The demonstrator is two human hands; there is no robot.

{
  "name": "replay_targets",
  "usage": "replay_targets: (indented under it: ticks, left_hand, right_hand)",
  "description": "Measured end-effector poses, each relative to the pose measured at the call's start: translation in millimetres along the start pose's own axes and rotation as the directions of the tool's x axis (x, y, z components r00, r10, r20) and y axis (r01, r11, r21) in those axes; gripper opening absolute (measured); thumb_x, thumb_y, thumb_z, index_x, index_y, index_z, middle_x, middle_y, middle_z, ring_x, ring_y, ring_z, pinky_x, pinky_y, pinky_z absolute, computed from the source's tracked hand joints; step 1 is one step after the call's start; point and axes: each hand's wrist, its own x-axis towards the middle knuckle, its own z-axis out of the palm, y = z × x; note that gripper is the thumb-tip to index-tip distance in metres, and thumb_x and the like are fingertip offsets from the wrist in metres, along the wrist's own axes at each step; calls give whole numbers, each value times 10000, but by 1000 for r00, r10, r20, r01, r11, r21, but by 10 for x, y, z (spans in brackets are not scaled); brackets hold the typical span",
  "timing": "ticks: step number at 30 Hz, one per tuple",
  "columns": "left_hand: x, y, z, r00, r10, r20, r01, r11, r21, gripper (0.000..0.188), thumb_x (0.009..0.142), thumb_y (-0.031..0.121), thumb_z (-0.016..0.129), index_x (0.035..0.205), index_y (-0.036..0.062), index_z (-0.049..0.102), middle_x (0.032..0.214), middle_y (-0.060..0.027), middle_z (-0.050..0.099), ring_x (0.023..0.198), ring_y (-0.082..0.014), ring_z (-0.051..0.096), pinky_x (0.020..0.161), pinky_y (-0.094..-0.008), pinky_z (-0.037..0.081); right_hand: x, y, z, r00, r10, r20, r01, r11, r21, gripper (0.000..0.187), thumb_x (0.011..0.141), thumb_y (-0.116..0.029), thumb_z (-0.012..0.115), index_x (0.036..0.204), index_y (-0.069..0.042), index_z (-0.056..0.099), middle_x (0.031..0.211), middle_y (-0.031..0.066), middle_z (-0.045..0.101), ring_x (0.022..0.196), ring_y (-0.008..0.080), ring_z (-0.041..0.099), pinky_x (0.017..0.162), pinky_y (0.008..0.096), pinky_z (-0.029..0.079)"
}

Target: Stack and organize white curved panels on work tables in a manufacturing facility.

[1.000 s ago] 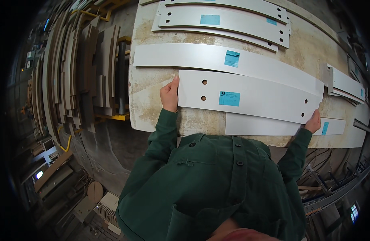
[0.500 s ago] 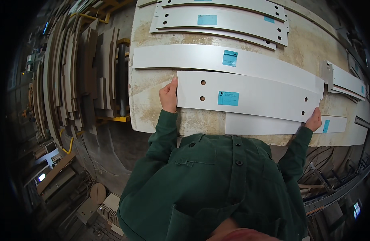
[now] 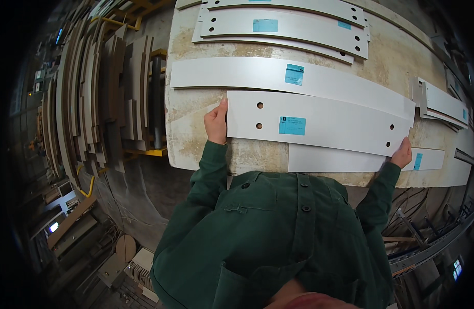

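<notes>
Between my two hands is a long white panel with two round holes near each end and a blue label left of its middle. My left hand grips its left end, thumb along the edge. At the lower right corner, my right hand is closed on the other end. The fingers of both hands are partly hidden. Just beyond lies a longer white panel with a blue label. A further white panel lies on the near side, partly covered by the held one.
A stained pale worktable bears everything. Drilled white panels are stacked at its far side, shorter white pieces at the right. Upright boards fill a rack with yellow parts to the left. Metal rails run at the lower right.
</notes>
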Motion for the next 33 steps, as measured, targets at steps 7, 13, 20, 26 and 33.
replay_targets:
  ticks: [7, 13, 20, 26, 33]
  left_hand:
    - [5, 17, -20, 998, -67, 19, 68, 997, -44, 307, 783, 260, 548, 737, -40, 587, 667, -5, 549, 559, -59, 462, 509, -181, 363]
    - [-83, 246, 101, 995, -79, -64, 76, 996, -47, 312, 772, 274, 560, 721, -32, 583, 672, -16, 546, 579, -57, 458, 521, -176, 352]
    - [106, 594, 176, 998, -16, -68, 17, 999, 27, 316, 765, 294, 566, 669, -8, 565, 602, 41, 459, 535, -37, 362, 479, -175, 273]
    - [343, 718, 249, 996, 77, 50, -90, 928, 361, 423, 739, 353, 573, 538, -2, 460, 527, 21, 407, 525, -56, 333, 466, -200, 295]
    - [397, 758, 295, 985, 109, 136, -168, 801, 575, 426, 701, 396, 594, 646, -13, 486, 581, -26, 460, 535, -94, 390, 489, -230, 342]
  right_hand:
    - [11, 13, -13, 1000, 23, -8, -23, 1000, 20, 268, 767, -168, 540, 889, 69, 570, 818, 71, 582, 714, 116, 521, 666, 216, 421]
    - [47, -12, -25, 996, 80, -45, -76, 993, 87, 251, 742, -134, 559, 881, 74, 572, 820, 79, 581, 721, 127, 526, 675, 219, 423]
    - [75, -157, 44, 993, 117, -13, -115, 988, 104, 265, 729, -122, 565, 901, 80, 562, 859, 92, 575, 767, 140, 523, 709, 228, 418]
    - [149, -326, 131, 997, -43, 69, 48, 996, -74, 269, 730, -137, 563, 907, 66, 566, 862, 82, 574, 765, 140, 519, 720, 231, 406]
    - [296, -350, 191, 988, 82, 133, -65, 990, -124, 301, 722, -173, 573, 903, 67, 565, 843, 73, 574, 761, 128, 505, 715, 226, 392]
